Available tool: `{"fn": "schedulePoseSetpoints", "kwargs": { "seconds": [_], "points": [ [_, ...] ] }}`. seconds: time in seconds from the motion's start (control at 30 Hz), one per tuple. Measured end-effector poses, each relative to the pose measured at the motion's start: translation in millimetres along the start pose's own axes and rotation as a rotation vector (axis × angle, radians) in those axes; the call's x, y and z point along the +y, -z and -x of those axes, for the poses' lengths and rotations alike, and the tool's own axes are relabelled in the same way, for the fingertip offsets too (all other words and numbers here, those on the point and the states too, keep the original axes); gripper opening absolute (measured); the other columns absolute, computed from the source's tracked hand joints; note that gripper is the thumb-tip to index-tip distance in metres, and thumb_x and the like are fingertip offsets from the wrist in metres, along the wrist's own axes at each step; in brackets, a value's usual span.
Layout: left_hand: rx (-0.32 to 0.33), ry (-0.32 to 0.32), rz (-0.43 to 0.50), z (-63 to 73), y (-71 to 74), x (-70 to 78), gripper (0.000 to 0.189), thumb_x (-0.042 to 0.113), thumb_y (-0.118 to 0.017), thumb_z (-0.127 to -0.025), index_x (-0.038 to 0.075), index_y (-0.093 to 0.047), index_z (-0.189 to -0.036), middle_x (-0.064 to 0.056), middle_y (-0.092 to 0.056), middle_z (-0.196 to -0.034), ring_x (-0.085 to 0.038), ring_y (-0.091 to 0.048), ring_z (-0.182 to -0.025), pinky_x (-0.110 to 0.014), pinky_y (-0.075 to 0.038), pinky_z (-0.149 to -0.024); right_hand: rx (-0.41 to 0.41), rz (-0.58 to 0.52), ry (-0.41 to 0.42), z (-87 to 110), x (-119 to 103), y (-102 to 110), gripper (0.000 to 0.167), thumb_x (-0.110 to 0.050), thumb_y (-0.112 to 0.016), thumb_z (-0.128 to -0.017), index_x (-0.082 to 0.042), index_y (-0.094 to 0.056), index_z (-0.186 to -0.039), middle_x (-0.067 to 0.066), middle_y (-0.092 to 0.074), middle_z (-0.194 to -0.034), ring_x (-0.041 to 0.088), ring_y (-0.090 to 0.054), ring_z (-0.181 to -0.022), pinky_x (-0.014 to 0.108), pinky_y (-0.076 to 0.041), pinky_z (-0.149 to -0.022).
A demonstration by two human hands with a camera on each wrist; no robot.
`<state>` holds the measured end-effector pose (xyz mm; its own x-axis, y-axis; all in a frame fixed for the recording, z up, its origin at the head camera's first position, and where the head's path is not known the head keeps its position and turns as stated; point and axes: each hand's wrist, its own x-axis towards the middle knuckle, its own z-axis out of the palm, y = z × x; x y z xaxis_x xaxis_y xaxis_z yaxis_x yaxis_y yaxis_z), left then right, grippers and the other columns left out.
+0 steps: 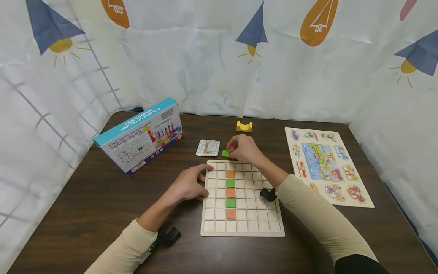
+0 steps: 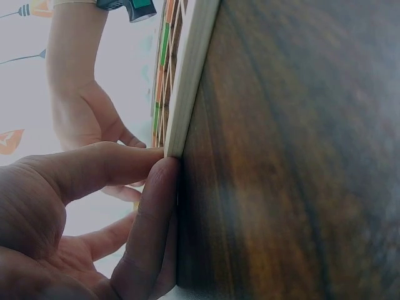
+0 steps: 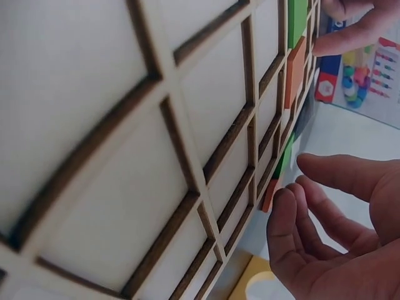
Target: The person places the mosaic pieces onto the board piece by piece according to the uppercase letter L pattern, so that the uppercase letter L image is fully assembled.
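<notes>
A wooden grid board (image 1: 242, 226) lies on the table, one of its columns partly filled with orange tiles (image 1: 231, 214) and green tiles (image 1: 230, 183). My left hand (image 1: 189, 184) holds its left edge, the index fingertip at the far corner and the thumb nearer me. In the left wrist view, thumb and a bent finger (image 2: 149, 231) meet at the board's rim. Beyond the far edge, my right hand (image 1: 243, 148) has its fingertips right at a loose green tile (image 1: 225, 153). The right wrist view shows space between thumb and fingers, and a loose orange tile (image 3: 270, 195) hidden from the head view.
A patterned card (image 1: 207, 148) lies left of the loose green tile. Behind the right hand stands a yellow curved block (image 1: 244, 126). A beaded-toy box (image 1: 143, 137) stands at the back left, and a picture puzzle board (image 1: 354, 190) lies at the right.
</notes>
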<state>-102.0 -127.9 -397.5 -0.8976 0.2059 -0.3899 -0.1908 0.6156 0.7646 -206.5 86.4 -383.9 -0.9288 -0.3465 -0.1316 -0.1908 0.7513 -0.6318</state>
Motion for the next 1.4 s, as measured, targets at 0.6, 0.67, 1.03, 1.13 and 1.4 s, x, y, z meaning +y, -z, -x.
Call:
{"fn": "schedulePoseSetpoints", "kwargs": {
  "seconds": [0.6, 0.67, 1.03, 1.13, 1.4],
  "points": [
    [-0.009, 0.012, 0.007, -1.5, -2.6, 0.0, 0.08, -0.008, -0.084, -0.074, 0.02, -0.058, -0.144, -0.015, -0.058, -0.112, -0.021, -0.068, -0.065, -0.031, -0.062, -0.056, 0.005, 0.068, -0.007, -6.4, -2, -9, 0.022, -0.001, -0.081, -0.08, -0.003, -0.077, -0.102, 0.008, -0.073, -0.093, 0.022, -0.065, -0.087, 0.034, -0.058, -0.077],
    [-0.008, 0.013, 0.001, -1.4, -2.4, 0.6, 0.079, -0.007, -0.084, -0.074, 0.02, -0.058, -0.144, -0.015, -0.058, -0.112, -0.021, -0.068, -0.066, -0.031, -0.062, -0.056, 0.008, 0.076, -0.008, -7.2, -3, -10, 0.022, 0.0, -0.08, -0.08, -0.003, -0.077, -0.102, 0.008, -0.074, -0.094, 0.023, -0.065, -0.088, 0.033, -0.058, -0.076],
    [-0.002, 0.0, 0.019, -0.9, -2.2, 0.4, 0.08, -0.01, -0.082, -0.073, 0.019, -0.058, -0.144, -0.015, -0.057, -0.11, -0.021, -0.068, -0.065, -0.032, -0.063, -0.056, 0.007, 0.076, -0.021, -7.6, -4, -10, 0.023, 0.001, -0.077, -0.082, -0.005, -0.077, -0.104, 0.008, -0.074, -0.096, 0.023, -0.065, -0.09, 0.034, -0.058, -0.076],
    [-0.002, 0.001, 0.017, -1.2, -2.0, -0.2, 0.08, -0.01, -0.082, -0.073, 0.019, -0.058, -0.144, -0.016, -0.057, -0.111, -0.022, -0.068, -0.065, -0.032, -0.063, -0.056, 0.001, 0.072, -0.027, -7.0, -4, -9, 0.023, 0.001, -0.076, -0.082, -0.005, -0.078, -0.105, 0.008, -0.075, -0.099, 0.024, -0.066, -0.092, 0.034, -0.058, -0.076],
    [-0.005, 0.004, 0.013, -1.8, -0.6, -0.1, 0.08, -0.009, -0.083, -0.074, 0.019, -0.058, -0.144, -0.016, -0.056, -0.112, -0.022, -0.068, -0.067, -0.032, -0.063, -0.056, -0.012, 0.069, -0.023, 1.2, -6, -4, 0.025, 0.001, -0.074, -0.083, -0.005, -0.079, -0.106, 0.009, -0.074, -0.102, 0.025, -0.066, -0.096, 0.034, -0.059, -0.078]
  ]
}}
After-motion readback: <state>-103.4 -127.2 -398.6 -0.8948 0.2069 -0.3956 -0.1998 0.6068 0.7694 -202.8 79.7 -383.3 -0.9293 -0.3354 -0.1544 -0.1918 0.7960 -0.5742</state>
